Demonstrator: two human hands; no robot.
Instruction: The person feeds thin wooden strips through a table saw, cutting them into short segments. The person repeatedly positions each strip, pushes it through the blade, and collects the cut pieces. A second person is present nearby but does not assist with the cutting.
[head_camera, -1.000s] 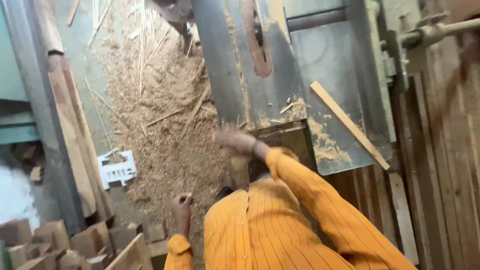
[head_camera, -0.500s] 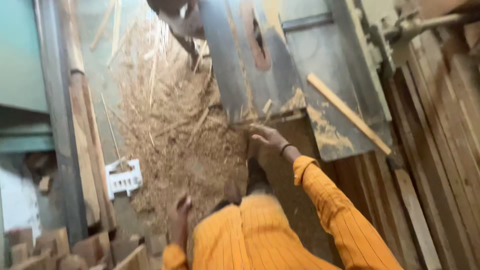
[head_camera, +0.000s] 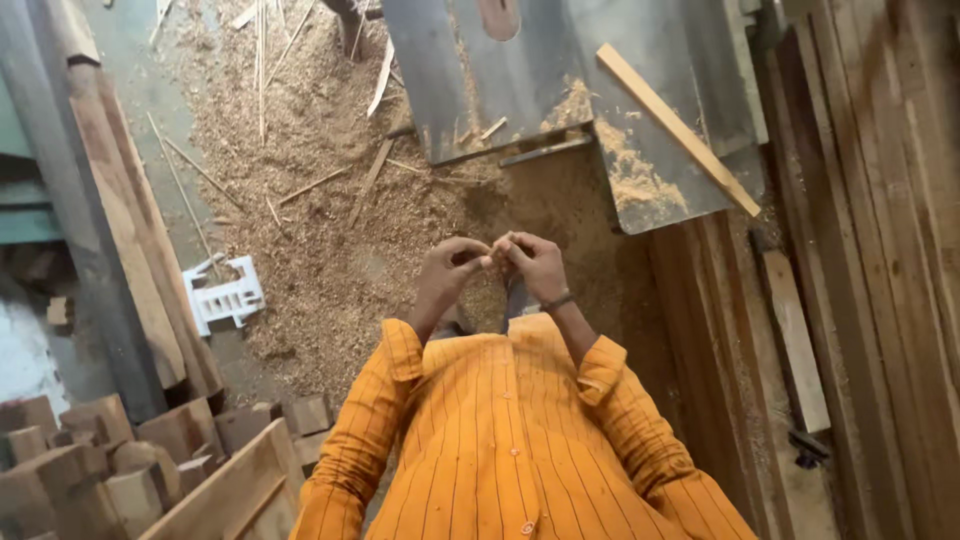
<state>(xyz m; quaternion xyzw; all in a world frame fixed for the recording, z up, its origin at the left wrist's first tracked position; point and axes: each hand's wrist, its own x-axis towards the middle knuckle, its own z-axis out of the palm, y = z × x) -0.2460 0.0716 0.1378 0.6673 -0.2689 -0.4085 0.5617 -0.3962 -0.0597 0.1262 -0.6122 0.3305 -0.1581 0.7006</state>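
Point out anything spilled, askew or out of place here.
Sawdust covers the floor, with thin offcuts strewn through it. A white plastic piece lies at the heap's edge. A wooden strip lies askew, overhanging the saw table.

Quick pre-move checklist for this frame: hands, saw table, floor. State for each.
1. Both hands away from the saw table: ok. Left hand and right hand meet fingertip to fingertip in front of the chest.
2. What the fingers pinch: cannot tell, too small to see.
3. Table top free of loose stock: not ok. A wooden strip lies diagonally across it, with sawdust piles beside it.
4. Footing: not ok. Sawdust and offcut slivers cover the floor.
5. White plastic piece out of the way: cannot tell; it lies on the floor to the left.
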